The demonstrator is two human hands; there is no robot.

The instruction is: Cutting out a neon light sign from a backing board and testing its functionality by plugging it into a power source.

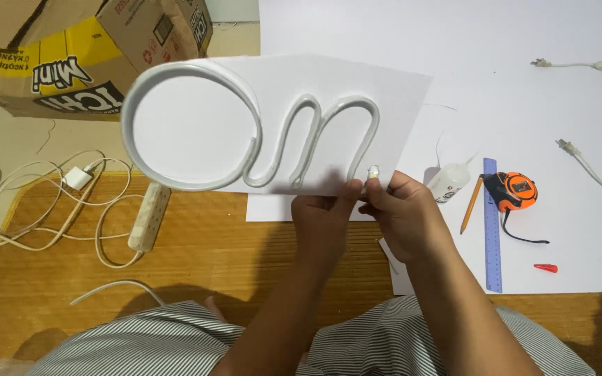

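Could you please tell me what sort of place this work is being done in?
Probably a home floor used as a craft space: a woven mat, a power strip with loose cords, and a cardboard box.

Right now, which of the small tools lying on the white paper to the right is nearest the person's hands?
The small white squeeze bottle, lying just beside the right hand; the yellow pencil, blue ruler and orange tape measure lie farther right.

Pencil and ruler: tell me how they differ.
The pencil is orange-yellow and shorter; the ruler is blue, flat and much longer. The pencil lies slanted, while the ruler runs nearly straight up and down the picture. Both lie on the white sheet, right of the right hand, untouched.
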